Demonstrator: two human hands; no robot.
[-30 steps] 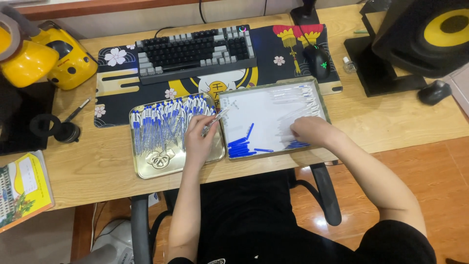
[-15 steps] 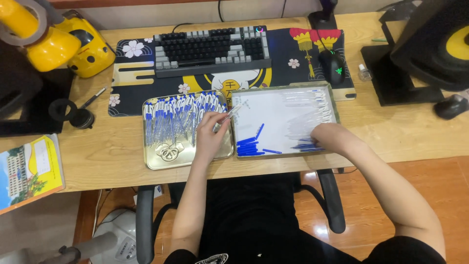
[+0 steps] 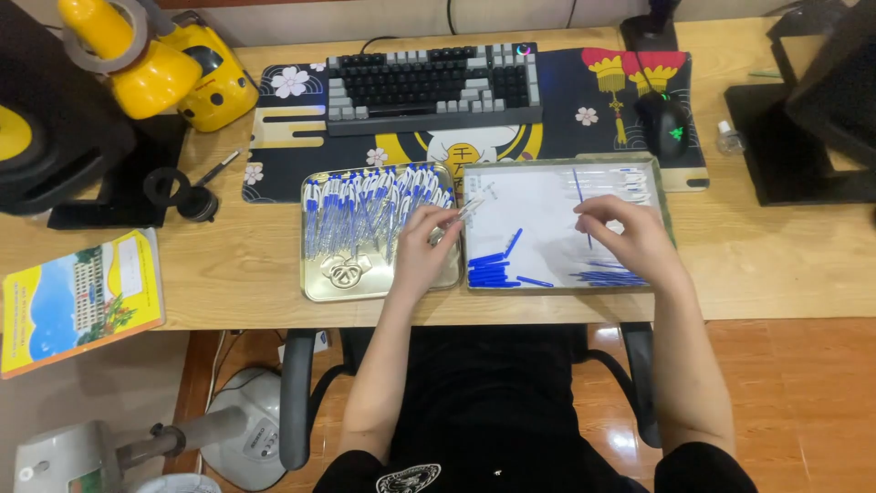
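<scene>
Gripping a clear pen barrel (image 3: 470, 211), the left hand (image 3: 424, 248) hovered mid-frame over the pen tray (image 3: 315, 283); the right hand (image 3: 630, 239) pinched a blue refill (image 3: 578, 187).

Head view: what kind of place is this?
Likely a home or office computer desk used for small assembly: keyboard and mouse on a desk mat, two trays of pen parts.

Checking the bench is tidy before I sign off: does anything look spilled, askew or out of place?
Nothing stands out. The blue-capped pens lie inside the gold metal tray, and loose blue caps and refills stay within the white-lined tray. Nothing has spilled onto the wooden desk.
</scene>
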